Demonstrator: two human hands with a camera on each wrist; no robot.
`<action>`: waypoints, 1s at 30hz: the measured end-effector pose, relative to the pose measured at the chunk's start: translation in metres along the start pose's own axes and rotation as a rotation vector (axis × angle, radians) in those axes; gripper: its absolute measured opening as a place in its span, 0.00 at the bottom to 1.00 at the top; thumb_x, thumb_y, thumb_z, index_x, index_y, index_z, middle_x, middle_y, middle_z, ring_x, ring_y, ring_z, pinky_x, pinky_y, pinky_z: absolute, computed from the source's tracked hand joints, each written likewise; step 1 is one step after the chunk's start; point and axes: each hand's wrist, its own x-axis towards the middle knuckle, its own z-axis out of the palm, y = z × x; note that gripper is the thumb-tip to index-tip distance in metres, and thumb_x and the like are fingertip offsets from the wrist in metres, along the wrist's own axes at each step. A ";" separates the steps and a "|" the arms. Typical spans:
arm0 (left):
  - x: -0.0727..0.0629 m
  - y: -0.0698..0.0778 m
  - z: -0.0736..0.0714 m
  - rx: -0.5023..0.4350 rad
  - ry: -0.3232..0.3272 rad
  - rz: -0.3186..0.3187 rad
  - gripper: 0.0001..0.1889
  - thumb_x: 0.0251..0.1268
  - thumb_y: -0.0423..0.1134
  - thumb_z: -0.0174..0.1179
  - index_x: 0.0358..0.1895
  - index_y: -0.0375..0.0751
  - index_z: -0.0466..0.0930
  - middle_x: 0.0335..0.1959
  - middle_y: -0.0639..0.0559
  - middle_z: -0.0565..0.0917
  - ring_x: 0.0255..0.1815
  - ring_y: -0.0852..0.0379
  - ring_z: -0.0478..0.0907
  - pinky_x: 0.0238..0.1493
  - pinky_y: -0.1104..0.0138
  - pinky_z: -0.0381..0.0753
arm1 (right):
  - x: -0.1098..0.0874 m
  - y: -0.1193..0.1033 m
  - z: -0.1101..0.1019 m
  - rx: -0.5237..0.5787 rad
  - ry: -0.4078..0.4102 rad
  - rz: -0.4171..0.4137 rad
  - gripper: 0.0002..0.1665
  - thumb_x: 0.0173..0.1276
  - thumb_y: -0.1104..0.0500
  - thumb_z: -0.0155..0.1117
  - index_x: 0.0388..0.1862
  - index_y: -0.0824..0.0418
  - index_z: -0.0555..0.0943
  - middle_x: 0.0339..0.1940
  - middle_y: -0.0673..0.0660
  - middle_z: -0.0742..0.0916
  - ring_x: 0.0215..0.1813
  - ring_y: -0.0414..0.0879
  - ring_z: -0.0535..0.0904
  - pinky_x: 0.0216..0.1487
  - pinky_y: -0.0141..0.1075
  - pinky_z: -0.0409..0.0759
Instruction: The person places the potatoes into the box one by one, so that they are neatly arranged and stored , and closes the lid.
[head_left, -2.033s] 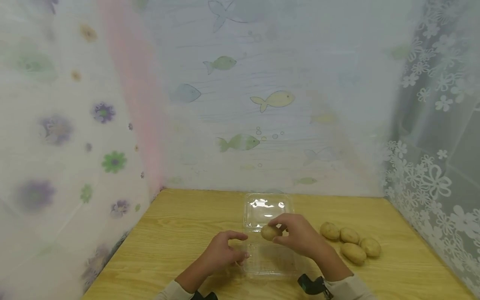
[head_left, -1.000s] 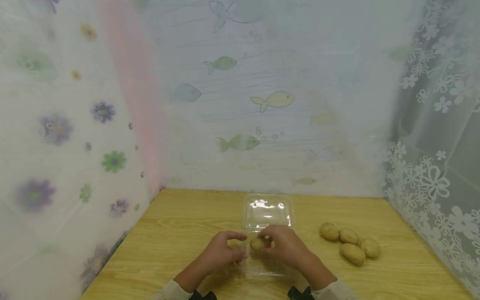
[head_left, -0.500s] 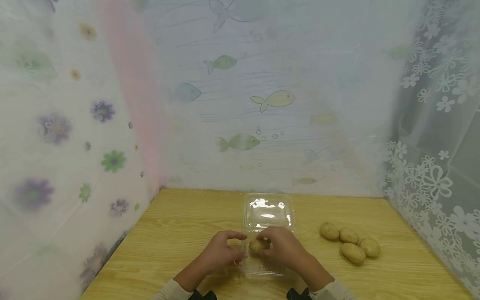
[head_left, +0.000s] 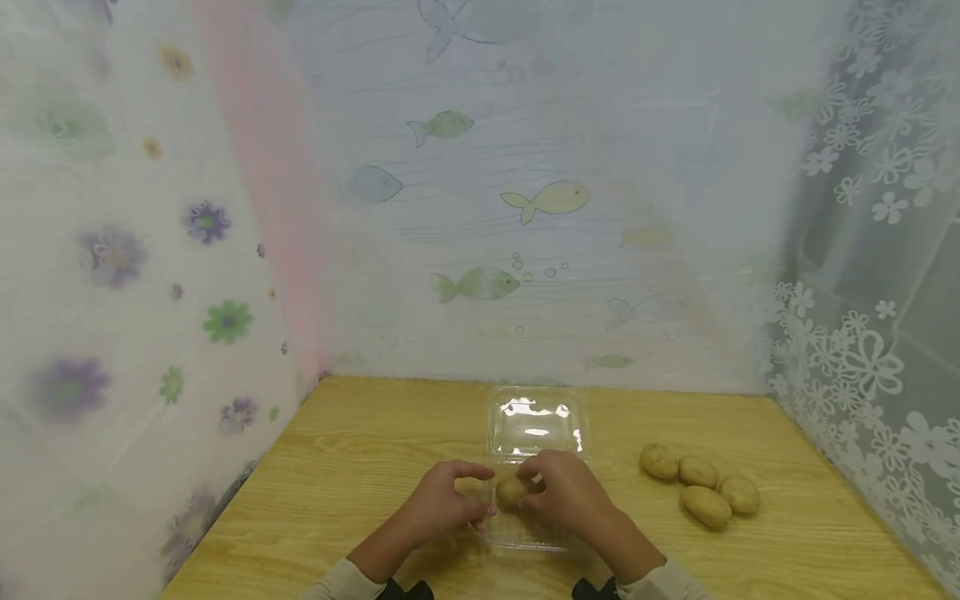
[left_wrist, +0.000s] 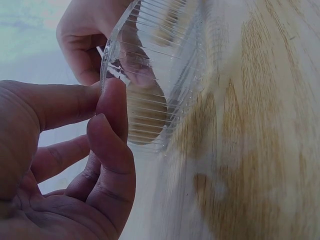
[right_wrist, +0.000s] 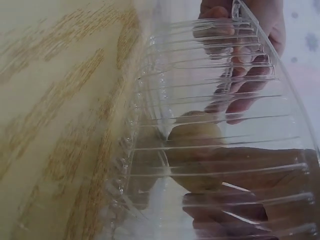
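The left wrist view, unlike the head view, plainly shows the left hand (head_left: 438, 504) pinching the rim of a clear, ribbed plastic box (head_left: 528, 540). Inside, the right hand (head_left: 570, 493) grips an oval tan potato (head_left: 509, 492), partly covered. Four similar potatoes (head_left: 706, 507) lie rightward on the yellow wood-grain tabletop (head_left: 382, 433); glare blots the open transparent lid (head_left: 536, 423) beyond.

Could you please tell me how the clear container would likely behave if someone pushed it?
The clear container would probably flex, since it looks like thin, ribbed plastic. Being so thin-walled, it is likely light and might slide easily over the table. Its lid, lying open, may flap.
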 end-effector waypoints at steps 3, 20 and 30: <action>0.000 -0.001 0.000 0.009 0.004 0.004 0.27 0.63 0.37 0.73 0.64 0.35 0.80 0.33 0.42 0.90 0.24 0.53 0.87 0.29 0.61 0.86 | 0.000 0.001 0.002 0.029 0.000 0.007 0.17 0.51 0.62 0.85 0.41 0.59 0.90 0.40 0.55 0.91 0.36 0.46 0.90 0.36 0.28 0.85; 0.000 -0.002 -0.001 0.002 -0.004 0.011 0.26 0.64 0.37 0.73 0.64 0.36 0.80 0.34 0.43 0.89 0.24 0.53 0.87 0.30 0.61 0.87 | -0.001 -0.005 0.006 0.035 -0.004 0.043 0.17 0.54 0.62 0.83 0.43 0.62 0.90 0.41 0.56 0.90 0.38 0.47 0.89 0.37 0.28 0.85; -0.001 0.001 -0.001 0.001 -0.008 0.010 0.26 0.64 0.36 0.73 0.65 0.35 0.80 0.33 0.43 0.89 0.24 0.54 0.87 0.30 0.60 0.87 | -0.001 -0.003 0.004 0.029 -0.010 0.046 0.16 0.54 0.60 0.84 0.42 0.59 0.90 0.41 0.54 0.90 0.38 0.45 0.89 0.37 0.29 0.85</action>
